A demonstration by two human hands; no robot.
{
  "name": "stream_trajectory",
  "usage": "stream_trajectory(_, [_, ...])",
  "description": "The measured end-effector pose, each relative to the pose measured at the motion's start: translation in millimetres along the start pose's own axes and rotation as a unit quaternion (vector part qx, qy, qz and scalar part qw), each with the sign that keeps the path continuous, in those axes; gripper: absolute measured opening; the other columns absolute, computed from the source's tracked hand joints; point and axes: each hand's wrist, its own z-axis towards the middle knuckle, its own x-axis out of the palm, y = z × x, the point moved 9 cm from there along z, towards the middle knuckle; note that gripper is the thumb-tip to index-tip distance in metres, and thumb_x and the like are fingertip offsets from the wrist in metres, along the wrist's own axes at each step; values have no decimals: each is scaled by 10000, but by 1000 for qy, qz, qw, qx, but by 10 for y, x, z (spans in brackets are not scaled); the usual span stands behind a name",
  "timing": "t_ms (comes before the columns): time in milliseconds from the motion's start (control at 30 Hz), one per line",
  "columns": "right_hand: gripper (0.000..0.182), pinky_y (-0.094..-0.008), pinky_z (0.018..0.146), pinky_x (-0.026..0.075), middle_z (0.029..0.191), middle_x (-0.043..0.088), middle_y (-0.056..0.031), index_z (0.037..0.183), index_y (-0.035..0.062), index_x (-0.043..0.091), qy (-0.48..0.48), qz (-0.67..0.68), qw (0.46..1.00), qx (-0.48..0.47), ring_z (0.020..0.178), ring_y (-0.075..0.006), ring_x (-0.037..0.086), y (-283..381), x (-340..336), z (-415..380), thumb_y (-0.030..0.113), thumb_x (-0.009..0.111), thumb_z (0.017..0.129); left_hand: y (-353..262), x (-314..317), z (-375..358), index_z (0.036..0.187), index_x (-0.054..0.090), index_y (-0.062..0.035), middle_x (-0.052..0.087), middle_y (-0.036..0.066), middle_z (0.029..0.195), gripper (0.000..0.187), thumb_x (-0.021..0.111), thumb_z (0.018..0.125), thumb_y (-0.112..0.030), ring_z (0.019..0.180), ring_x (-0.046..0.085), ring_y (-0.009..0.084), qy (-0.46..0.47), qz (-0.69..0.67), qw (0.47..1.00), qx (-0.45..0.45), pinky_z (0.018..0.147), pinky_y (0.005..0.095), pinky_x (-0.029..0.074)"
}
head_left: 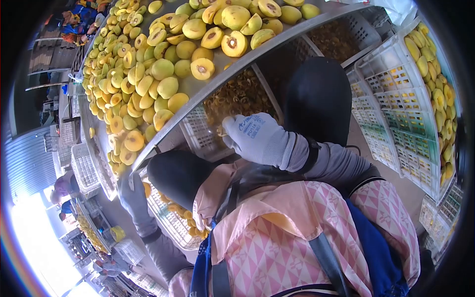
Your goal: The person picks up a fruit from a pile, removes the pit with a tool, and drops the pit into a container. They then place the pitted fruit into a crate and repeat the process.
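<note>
My right hand (258, 139), in a white glove with blue print, is closed in front of my lap. Its fingertips point away from me, and whatever they may hold is hidden. Beyond it, below the tabletop, a crate holds brown fruit scraps (242, 96). My left hand (132, 195), in a grey-white glove, hangs low at the near left corner of the metal table (198, 94), beside a white crate (170, 225) of yellow fruit pieces. Its fingers are poorly seen. Halved yellow peaches (163, 69) cover the tabletop, several with cut faces and brown centres upward.
Stacked white crates (391, 99) stand at my right, the top filled with yellow fruit (435, 94). A second scrap crate (341, 37) sits under the table. My dark-covered knees (319, 99) are close to the table edge. Other people (64, 188) and crates appear far left.
</note>
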Motion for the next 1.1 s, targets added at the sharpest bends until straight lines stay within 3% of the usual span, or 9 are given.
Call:
stream_trajectory(433, [300, -483, 667, 525, 830, 649, -246, 1108, 39, 550, -71, 197, 975, 68, 805, -420, 676, -229, -255, 87, 311, 611, 998, -3047, 1398, 1298, 1150, 609, -51, 643, 192, 1129, 425, 752, 808, -260, 1047, 630, 358, 120, -89, 914, 378, 906, 424, 508])
stream_trajectory(533, [239, -447, 697, 536, 946, 656, -229, 1149, 55, 571, -116, 309, 940, 80, 858, -413, 674, -243, -456, 88, 234, 589, 991, -2758, 1312, 1281, 1136, 600, -24, 658, 155, 1098, 375, 718, 830, -206, 1015, 635, 278, 223, -216, 937, 162, 902, 374, 506])
stream_trajectory(600, [292, -412, 743, 541, 1096, 628, -192, 1214, 74, 592, -227, -31, 967, -110, 943, -374, 650, 144, -670, -45, 165, 571, 937, -2548, 1130, 1069, 1176, 595, 1, 649, 130, 1154, 372, 678, 844, -143, 1045, 603, 213, 242, -427, 864, 107, 915, 345, 501])
stream_trajectory(633, [346, -401, 760, 541, 1153, 602, -171, 1240, 80, 595, -127, 193, 973, -19, 984, -354, 623, -31, -652, 36, 158, 564, 904, -2388, 1180, 949, 1287, 562, 25, 627, 136, 1265, 434, 644, 882, -106, 1137, 587, 215, 233, -438, 861, 108, 946, 352, 511])
stream_trajectory(767, [277, -399, 693, 544, 1070, 600, -173, 1143, 63, 597, -244, 36, 960, -131, 866, -322, 627, 150, -316, 116, 244, 558, 936, -2480, 1100, 343, 1349, 499, 28, 640, 191, 1255, 379, 547, 989, -79, 1071, 645, 232, 304, -670, 676, 47, 918, 293, 537])
stream_trajectory(800, [274, -414, 689, 540, 1098, 603, -193, 1126, 72, 599, -193, 135, 970, -63, 858, -340, 629, 16, -223, 198, 268, 561, 938, -2563, 706, 124, 1332, 526, 31, 565, 190, 1320, 407, 547, 1027, -238, 1195, 577, 288, 257, -582, 767, -80, 1000, 396, 497])
stream_trajectory(867, [267, -430, 679, 534, 1125, 615, -220, 1092, 81, 603, -113, 314, 940, 66, 824, -361, 629, -84, -26, 280, 303, 564, 950, -2336, 1084, 39, 1364, 532, -68, 574, 111, 1295, 514, 444, 1057, -471, 1219, 554, 261, 300, -649, 687, -126, 1063, 416, 460])
stream_trajectory(967, [345, -535, 650, 510, 833, 655, -259, 1036, 47, 601, -177, 264, 948, 16, 788, -474, 646, -40, -106, 235, 389, 600, 995, -2363, 833, 43, 1334, 551, -42, 558, 154, 1281, 376, 589, 960, -68, 1126, 584, 284, 207, -671, 707, -82, 924, 371, 546])
stream_trajectory(1100, [329, -484, 678, 512, 897, 652, -233, 1017, 45, 594, -138, 234, 962, 16, 794, -429, 632, 154, -113, 228, 372, 562, 1012, -2381, 702, 30, 1328, 544, -31, 579, 143, 1234, 363, 504, 1013, -205, 1079, 600, 255, 141, -647, 748, -42, 904, 360, 541])
